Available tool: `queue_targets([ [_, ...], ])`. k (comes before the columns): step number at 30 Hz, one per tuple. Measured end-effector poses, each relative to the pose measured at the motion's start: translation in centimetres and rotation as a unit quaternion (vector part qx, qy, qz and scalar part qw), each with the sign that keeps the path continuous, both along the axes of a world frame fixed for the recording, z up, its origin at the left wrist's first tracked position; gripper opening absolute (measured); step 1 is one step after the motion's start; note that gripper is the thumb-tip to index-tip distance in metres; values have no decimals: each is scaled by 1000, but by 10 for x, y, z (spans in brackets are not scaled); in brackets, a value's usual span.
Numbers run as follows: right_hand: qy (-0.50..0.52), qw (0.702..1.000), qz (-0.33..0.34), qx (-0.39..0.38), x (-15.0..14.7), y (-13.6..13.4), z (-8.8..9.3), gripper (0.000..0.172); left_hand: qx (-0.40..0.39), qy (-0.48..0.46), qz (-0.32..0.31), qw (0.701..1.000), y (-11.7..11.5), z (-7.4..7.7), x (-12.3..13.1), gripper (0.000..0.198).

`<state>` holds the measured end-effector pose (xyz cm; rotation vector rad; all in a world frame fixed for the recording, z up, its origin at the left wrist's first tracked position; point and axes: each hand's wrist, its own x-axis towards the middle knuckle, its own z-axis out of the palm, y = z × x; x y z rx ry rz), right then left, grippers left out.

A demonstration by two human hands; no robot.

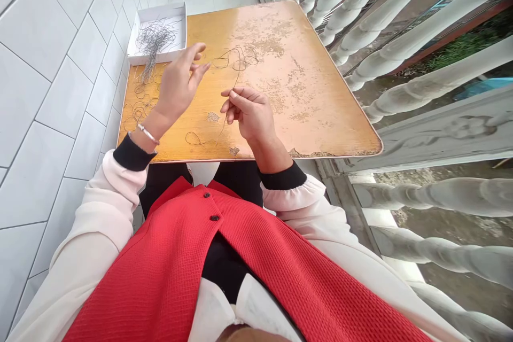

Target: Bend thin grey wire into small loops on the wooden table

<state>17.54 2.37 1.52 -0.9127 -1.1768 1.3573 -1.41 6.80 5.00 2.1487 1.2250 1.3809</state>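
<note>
My right hand [254, 115] pinches a thin dark cord [236, 77] between thumb and forefinger above the table. From the pinch, the cord runs to loose loops farther back on the tabletop, and a thinner end trails down toward the near edge. My left hand [180, 83] is raised to the left with fingers apart, and nothing shows in it. Just behind that hand stands a white box [186, 32] holding a tangled bundle of dark cords [156, 37], part of which hangs over the front rim.
Several looped cords [138, 112] lie on the left of the worn wooden table [320, 101]. White tiled wall [60, 75] closes off the left side. A white baluster railing [352, 16] runs along the right, close to the table's edge.
</note>
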Motion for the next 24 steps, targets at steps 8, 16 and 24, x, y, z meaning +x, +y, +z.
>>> queue_targets([
  [8, 57, 998, -4, -38, 3, 3, 1, 16, -16, -41, -152, 987, -83, -50, 17, 21],
  [16, 41, 998, 24, -30, 15, 14, -8, 26, -196, -381, -141, 892, -82, -53, 31, 30],
  [24, 45, 999, 22, 5, 17, 16, -12, 33, -243, -378, -92, 889, -82, -58, 33, 41],
])
